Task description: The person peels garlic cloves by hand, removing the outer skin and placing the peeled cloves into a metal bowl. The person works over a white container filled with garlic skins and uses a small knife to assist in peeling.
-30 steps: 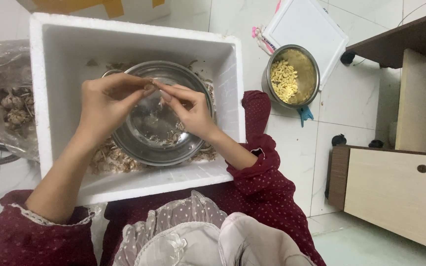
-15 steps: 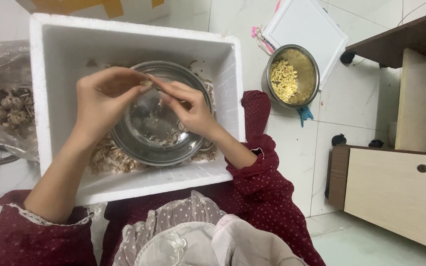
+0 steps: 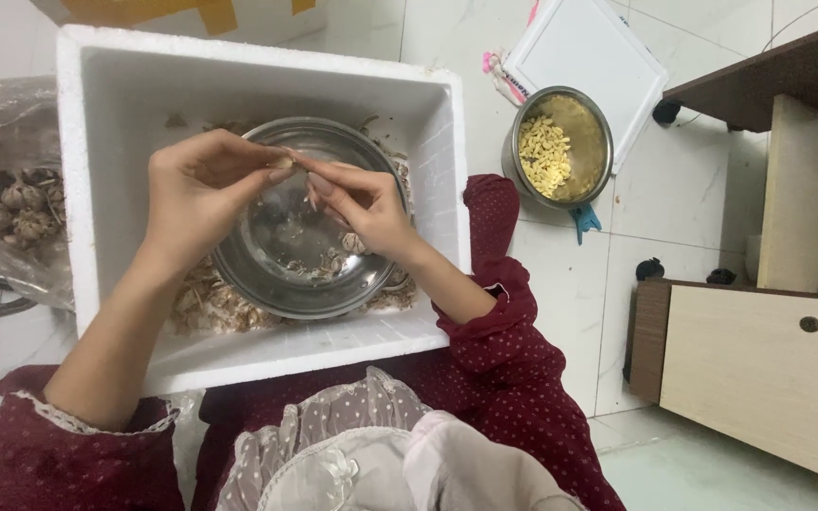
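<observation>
My left hand and my right hand meet fingertip to fingertip over a steel bowl, pinching a small garlic clove between them. The bowl sits inside a white foam box and holds a few peeled skins. Papery garlic skins lie loose in the box around the bowl. The clove is mostly hidden by my fingers.
A steel pot with peeled pale cloves stands on the floor to the right, by a white board. A clear bag of garlic bulbs lies at the left. A wooden cabinet and table leg are at the right.
Both hands stay over the bowl; the fingers have shifted slightly as they work the clove, with the fingertips now drawn closer together.
</observation>
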